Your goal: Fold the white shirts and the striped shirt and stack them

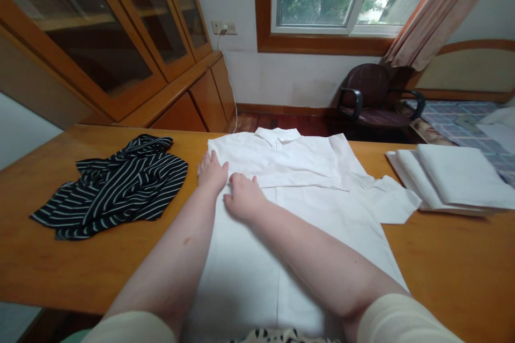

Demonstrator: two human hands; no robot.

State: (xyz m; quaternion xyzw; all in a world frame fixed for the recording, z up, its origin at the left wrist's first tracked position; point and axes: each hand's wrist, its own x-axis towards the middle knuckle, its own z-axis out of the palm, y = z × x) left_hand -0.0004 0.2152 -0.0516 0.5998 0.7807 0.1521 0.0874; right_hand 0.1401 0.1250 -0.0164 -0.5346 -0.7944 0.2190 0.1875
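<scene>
A white short-sleeved collared shirt (306, 214) lies spread on the wooden table (36, 268), its collar at the far edge. One sleeve sticks out to the right, and a horizontal cloth edge crosses the chest; the left sleeve is not visible. My left hand (213, 172) rests flat on the shirt's left edge below the shoulder, fingers apart. Just right of it, my right hand (244, 197) is on the shirt with its fingers curled down into a pinch on the cloth. The fingertips are partly hidden.
A crumpled black garment with white stripes (120, 187) lies on the left of the table. Several folded white cloths (458, 177) are stacked on the right. Beyond stand a glass-door cabinet (132, 37), a dark armchair (368, 91) and a bed (454, 118) below a window.
</scene>
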